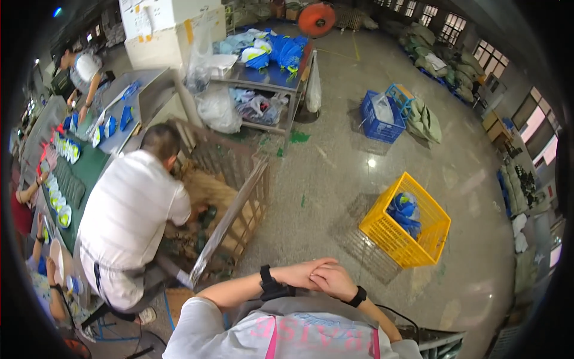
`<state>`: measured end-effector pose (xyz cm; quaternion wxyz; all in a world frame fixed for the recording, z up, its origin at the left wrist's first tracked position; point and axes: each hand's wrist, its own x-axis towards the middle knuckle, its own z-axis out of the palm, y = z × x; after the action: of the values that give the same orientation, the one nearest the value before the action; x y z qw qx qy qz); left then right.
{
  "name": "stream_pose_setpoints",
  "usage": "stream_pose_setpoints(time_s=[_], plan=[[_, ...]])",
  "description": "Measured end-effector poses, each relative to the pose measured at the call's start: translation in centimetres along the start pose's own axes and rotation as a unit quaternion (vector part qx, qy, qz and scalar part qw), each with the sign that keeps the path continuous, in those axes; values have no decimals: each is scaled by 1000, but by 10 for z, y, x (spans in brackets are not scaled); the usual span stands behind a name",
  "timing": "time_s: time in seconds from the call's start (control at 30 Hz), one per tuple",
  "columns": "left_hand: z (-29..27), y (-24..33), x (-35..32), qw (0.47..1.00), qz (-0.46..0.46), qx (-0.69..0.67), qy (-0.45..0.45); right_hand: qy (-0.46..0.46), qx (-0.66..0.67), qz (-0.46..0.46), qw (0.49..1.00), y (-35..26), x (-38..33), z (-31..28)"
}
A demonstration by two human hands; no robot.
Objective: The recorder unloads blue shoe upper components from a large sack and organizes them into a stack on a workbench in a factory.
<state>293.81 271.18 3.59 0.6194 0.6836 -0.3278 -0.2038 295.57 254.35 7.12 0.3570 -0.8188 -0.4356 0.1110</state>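
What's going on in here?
The wearer's left hand and right hand rest together, no item visible in them. Ahead to the right, a yellow basket holds blue bundles. On the left, a person in white leans over a slatted bin, beside a green table with other people around.

A grey floor (pixel 311 179) catches a bright reflection (pixel 372 162). Barred windows (pixel 535 116) run along the right; a white pillar (pixel 170 36) stands beside a metal worktop (pixel 263 76).
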Motion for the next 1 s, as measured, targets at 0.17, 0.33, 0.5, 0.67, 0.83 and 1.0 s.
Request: stream_pose_setpoints(time_s=[0.17, 0.33, 0.5, 0.67, 0.83, 1.0], plan=[[-86, -40, 91, 962, -232, -118, -80, 92, 65, -8, 994, 91, 62, -78], [-179, -77, 162, 984, -162, 59, 50, 217, 55, 77, 972, 211, 126, -156], [-295, -83, 213, 920, -178, 329, 118, 113, 124, 173, 971, 308, 217, -211], [-370, -95, 251, 893, -157, -98, 410, -29, 96, 141, 985, 378, 326, -218], [-460, -111, 301, 792, 28, -404, 457, -174, 19, 24, 984, 419, 457, -205], [-574, -146, 339, 767, 124, -437, 454, -233, 49, -53, 970, 446, 582, -213]])
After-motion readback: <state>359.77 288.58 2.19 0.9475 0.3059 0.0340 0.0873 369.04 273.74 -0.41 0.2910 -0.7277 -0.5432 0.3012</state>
